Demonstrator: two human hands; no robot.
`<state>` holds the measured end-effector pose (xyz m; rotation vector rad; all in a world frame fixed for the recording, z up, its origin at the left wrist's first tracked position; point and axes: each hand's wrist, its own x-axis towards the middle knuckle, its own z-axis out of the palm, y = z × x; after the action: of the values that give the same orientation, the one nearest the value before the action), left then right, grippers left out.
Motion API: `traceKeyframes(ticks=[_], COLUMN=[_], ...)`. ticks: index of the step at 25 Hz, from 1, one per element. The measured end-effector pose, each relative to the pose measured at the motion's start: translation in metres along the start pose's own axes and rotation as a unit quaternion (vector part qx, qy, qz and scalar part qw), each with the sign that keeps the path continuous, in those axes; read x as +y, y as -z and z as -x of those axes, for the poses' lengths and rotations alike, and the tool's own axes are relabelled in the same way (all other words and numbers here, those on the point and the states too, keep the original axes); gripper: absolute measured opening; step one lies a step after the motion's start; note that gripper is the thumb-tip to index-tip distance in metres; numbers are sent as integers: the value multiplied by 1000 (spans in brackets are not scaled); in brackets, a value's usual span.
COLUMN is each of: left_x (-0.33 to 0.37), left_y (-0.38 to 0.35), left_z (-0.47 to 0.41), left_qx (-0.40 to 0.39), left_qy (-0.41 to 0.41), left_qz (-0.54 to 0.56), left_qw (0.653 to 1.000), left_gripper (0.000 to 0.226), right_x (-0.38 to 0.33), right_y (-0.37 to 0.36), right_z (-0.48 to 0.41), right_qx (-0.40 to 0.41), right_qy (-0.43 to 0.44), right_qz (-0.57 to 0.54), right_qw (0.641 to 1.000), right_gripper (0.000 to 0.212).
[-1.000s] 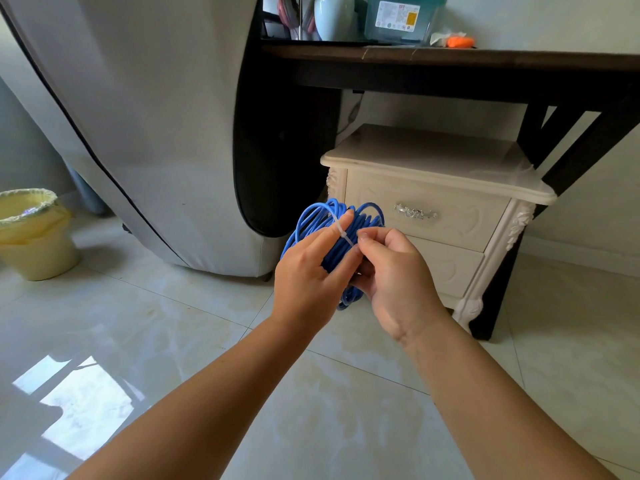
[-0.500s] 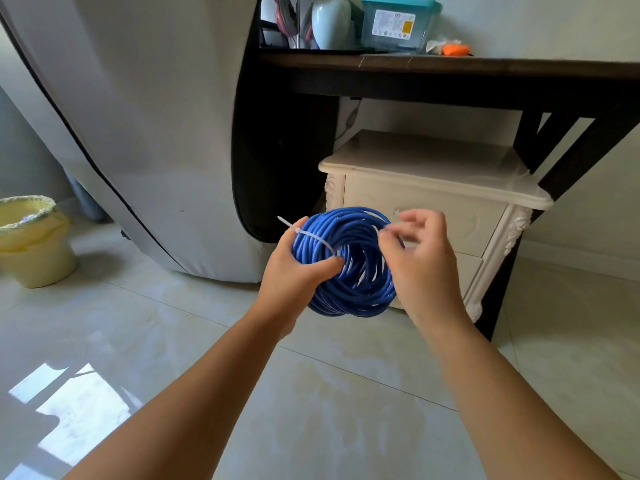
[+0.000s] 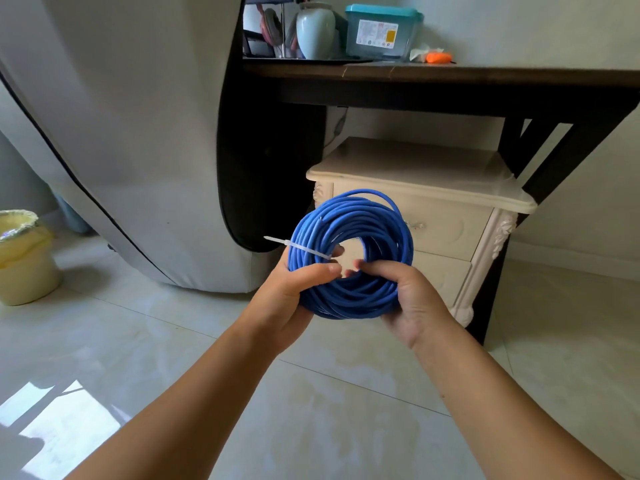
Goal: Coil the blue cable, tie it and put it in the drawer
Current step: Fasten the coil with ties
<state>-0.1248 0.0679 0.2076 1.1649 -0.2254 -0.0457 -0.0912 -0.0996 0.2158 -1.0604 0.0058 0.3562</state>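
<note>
The blue cable is wound into a thick round coil, held up facing me in front of the cream nightstand. A white zip tie wraps its left side, its tail sticking out to the left. My left hand grips the coil's lower left, thumb across the strands under the tie. My right hand holds the lower right edge, thumb reaching into the centre hole. Behind the coil, the nightstand's top drawer with a metal handle is closed.
The nightstand stands under a dark wooden table carrying a vase, a teal-lidded box and an orange item. A large grey covered object fills the left. A yellow bin sits at far left on the tiled floor.
The coil has turned from edge-on to face me. My right hand let go of the tie end and moved down to grip the coil's lower right; the tie's tail now points left.
</note>
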Motion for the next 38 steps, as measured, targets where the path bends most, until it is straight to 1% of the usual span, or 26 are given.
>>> traceKeyframes(ticks=[2,3,4,5,6,7,8,9,10,11,12,14,15,17,18,19,20,22,23,25,30,32,33,34,36,38], left_x=[3,7,13,18,23,27,27,26,23,22,20,17,16,14,13,12,11,8,7,3,-9,-16,-19,-21,-24,-26], left_y=[13,23,28,28,23,11,-2,-17,-28,-37,-41,-44,-44,-44,-44,-44,-44,-44,-45,-44,-29,-22,-19,-17,-15,-14], left_z=[-2,-4,-4,-4,-6,-11,-21,-33,-47,-61,-75,-99,-108,-129,-140,-156,-169,-197,-207,-223,-236,-236,-236,-235,-233,-228], left_qx=[-69,-64,-30,17,43,22,-30,-89,-131,-143,-138,-106,-79,-25,5,38,71,116,126,135,157,169,176,183,193,197], left_qy=[31,55,80,91,82,59,35,19,15,17,18,7,8,23,34,44,49,43,39,30,34,53,61,69,90,110], left_qz=[-22,-40,-74,-141,-243,-352,-463,-554,-608,-634,-640,-629,-614,-559,-521,-483,-450,-404,-390,-376,-388,-379,-372,-362,-330,-297], left_qw=[997,996,994,986,966,934,885,828,783,760,756,770,785,828,853,874,889,906,911,916,907,908,910,912,919,928], left_gripper=[70,86,109,128,135,136,135,133,131,128,120,94,80,62,55,49,45,40,39,40,44,42,41,40,41,39], right_x=[-9,-15,-22,-29,-33,-36,-39,-41,-44,-47,-51,-65,-75,-107,-125,-143,-159,-181,-187,-194,-204,-205,-207,-208,-205,-197], right_y=[9,13,16,20,23,24,22,19,17,15,16,20,24,37,47,61,76,109,124,148,171,174,174,176,179,173], right_z=[-7,-10,-11,-11,-11,-10,-8,-7,-8,-12,-18,-34,-42,-63,-75,-91,-107,-142,-157,-189,-240,-251,-254,-256,-254,-244], right_qx=[52,74,89,97,93,76,53,29,7,-5,-4,-8,-30,-75,-63,-11,67,216,247,249,213,213,213,221,244,240], right_qy=[41,72,105,132,152,164,163,158,156,159,169,172,155,94,80,97,142,212,210,173,60,38,46,60,80,115], right_qz=[57,122,209,310,414,510,582,625,643,647,647,652,642,578,540,518,522,578,613,679,776,816,825,822,791,777], right_qw=[996,987,968,936,893,841,795,764,750,746,744,739,750,807,835,850,838,758,720,668,591,536,522,522,554,571], right_gripper=[16,22,32,43,51,56,59,60,61,60,60,61,63,65,62,53,42,30,30,33,47,44,39,32,22,18])
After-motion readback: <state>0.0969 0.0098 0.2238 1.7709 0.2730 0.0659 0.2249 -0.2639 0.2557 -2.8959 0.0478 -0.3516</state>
